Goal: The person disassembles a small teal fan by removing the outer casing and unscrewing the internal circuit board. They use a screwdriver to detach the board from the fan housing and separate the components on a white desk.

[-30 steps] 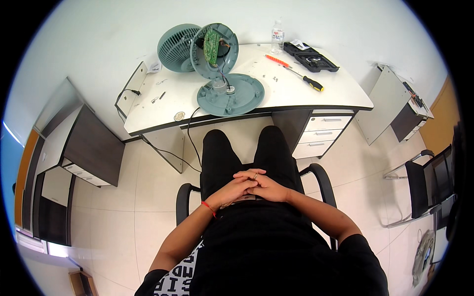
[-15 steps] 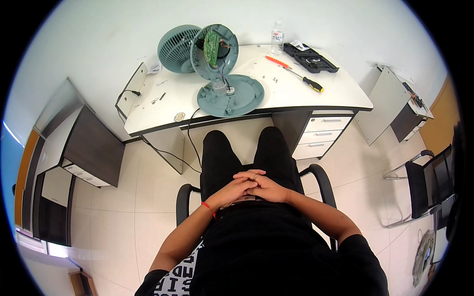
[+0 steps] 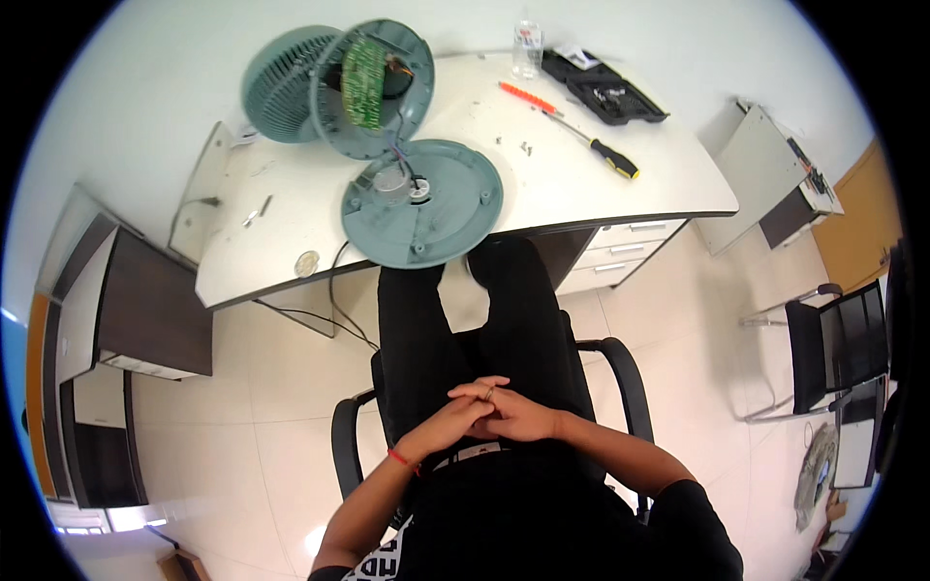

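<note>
I sit with my left hand [image 3: 448,426] and my right hand [image 3: 518,418] clasped together on my lap, their fingers interlaced. On the desk ahead, a grey-green fan lies opened up: its round grille [image 3: 281,87], a housing [image 3: 339,131] exposing a green circuit board [image 3: 364,77], and a round base plate [image 3: 455,213] at the front edge, linked by wires. A black-and-yellow screwdriver [image 3: 612,158] lies right of it, near an orange tool [image 3: 523,97], an open black case [image 3: 620,102] and several small screws [image 3: 525,147].
The white desk [image 3: 678,194] also holds a clear bottle [image 3: 528,53]. A black mesh chair [image 3: 814,358] stands at the right, dark cabinets [image 3: 155,300] at the left, and another small desk [image 3: 736,174] by the right wall. A cable [image 3: 334,310] hangs below my desk.
The view has shifted and tilted slightly, and the desk looks closer, with my legs further under it. My hands remain clasped on my lap, seen a little lower in the picture.
</note>
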The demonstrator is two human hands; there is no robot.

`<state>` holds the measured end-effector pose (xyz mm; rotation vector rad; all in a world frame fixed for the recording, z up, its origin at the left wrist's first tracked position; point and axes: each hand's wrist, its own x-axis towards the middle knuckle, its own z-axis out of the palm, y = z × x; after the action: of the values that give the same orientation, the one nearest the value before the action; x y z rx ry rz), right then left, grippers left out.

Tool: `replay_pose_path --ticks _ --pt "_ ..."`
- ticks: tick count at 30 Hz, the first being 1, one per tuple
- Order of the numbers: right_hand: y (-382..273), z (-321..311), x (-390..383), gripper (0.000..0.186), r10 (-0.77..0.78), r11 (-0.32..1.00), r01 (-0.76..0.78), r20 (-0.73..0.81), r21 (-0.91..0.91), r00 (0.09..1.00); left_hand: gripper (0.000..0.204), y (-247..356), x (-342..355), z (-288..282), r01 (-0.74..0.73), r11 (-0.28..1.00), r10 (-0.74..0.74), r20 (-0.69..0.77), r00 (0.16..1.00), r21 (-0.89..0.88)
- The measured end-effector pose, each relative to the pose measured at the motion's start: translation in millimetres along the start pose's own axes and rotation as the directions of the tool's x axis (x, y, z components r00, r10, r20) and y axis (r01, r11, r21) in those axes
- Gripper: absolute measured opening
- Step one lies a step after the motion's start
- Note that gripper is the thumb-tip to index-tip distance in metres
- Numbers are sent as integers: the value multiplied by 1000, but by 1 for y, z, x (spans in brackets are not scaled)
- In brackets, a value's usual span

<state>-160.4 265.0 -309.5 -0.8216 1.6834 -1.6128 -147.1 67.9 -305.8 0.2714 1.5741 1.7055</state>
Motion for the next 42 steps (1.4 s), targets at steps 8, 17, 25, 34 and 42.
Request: replay_pose_path --ticks 8,17,25,34,42 --pt "-3 -33 7 63 -161 857 -3 -273 -516 949 81 30 2 -9 -154 947 78 -264 961 -283" --pt "-93 -274 40 54 -770 387 -549 -587 -741 250 27 209 -11 -181 -704 600 800 276 532 -380" --pt "-96 -308 74 54 -394 348 -838 -877 -420 276 57 327 11 -186 221 646 570 -655 497 730" --pt "-96 -316 72 45 -377 461 -816 -910 -348 175 10 319 55 -183 281 616 628 -674 390 736" --pt "-85 -316 66 44 -447 433 -802 -870 -412 207 28 311 63 -174 330 353 758 -474 448 876"
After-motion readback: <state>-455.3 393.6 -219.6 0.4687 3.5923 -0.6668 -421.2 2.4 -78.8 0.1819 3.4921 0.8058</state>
